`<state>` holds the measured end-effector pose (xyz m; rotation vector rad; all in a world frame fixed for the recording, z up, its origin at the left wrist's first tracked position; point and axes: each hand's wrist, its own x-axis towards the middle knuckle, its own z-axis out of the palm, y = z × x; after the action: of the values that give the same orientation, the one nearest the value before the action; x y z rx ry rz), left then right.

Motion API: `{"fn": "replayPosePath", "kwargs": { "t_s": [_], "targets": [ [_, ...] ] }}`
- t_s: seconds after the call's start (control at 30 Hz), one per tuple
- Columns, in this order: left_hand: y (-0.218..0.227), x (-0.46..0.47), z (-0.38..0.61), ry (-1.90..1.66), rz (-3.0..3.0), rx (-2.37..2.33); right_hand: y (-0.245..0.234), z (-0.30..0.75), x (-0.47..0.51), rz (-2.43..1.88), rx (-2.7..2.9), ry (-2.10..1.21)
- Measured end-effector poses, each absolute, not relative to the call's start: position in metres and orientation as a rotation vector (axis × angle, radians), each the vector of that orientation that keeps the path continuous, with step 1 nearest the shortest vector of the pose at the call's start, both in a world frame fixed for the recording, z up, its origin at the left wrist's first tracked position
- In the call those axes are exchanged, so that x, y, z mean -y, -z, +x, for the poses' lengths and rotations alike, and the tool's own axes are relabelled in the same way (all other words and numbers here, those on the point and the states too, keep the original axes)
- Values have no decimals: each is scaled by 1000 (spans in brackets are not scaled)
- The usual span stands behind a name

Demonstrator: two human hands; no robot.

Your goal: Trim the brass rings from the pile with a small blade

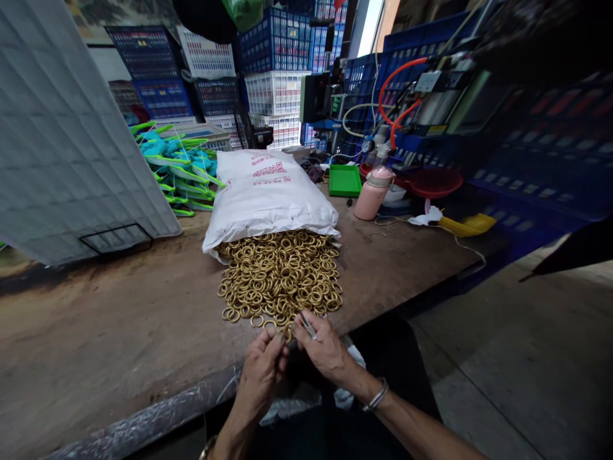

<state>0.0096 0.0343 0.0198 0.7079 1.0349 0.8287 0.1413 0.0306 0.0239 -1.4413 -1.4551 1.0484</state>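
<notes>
My left hand [262,365] is closed at the table's front edge, its thumb and fingers pinching a brass-coloured ring [288,334]. Close beside it, my right hand [325,350] grips a small metal cutting tool [308,324] between thumb and fingers; its exact kind is hard to make out. The right fingertips are close to the same ring. Just beyond both hands spreads a heap of brass-coloured rings [282,275], spilling from the open end of a white sack [272,195] with red print.
Behind the sack's left side lie green and blue plastic pieces [179,163], next to a tall white panel [81,140]. To the right are a green tray [345,181], a pink bottle [372,195], a red dish [435,183] and a yellow scoop [469,224]. Stacked crates [275,92] stand behind.
</notes>
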Motion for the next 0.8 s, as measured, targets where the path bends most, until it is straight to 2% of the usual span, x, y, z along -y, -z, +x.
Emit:
{"fn": "replayPosePath", "kwargs": {
  "t_s": [0.3, 0.53, 0.8],
  "targets": [
    [-24, -31, 14, -872, 888, -1162, -31, 137, -34, -1537, 1440, -999],
    [-15, -28, 18, -1057, 1079, -1153, -38, 132, -38, -1537, 1339, -1085],
    [-24, -32, 12, -882, 902, -1137, -38, 135, -39, -1535, 1482, -971]
  ]
}}
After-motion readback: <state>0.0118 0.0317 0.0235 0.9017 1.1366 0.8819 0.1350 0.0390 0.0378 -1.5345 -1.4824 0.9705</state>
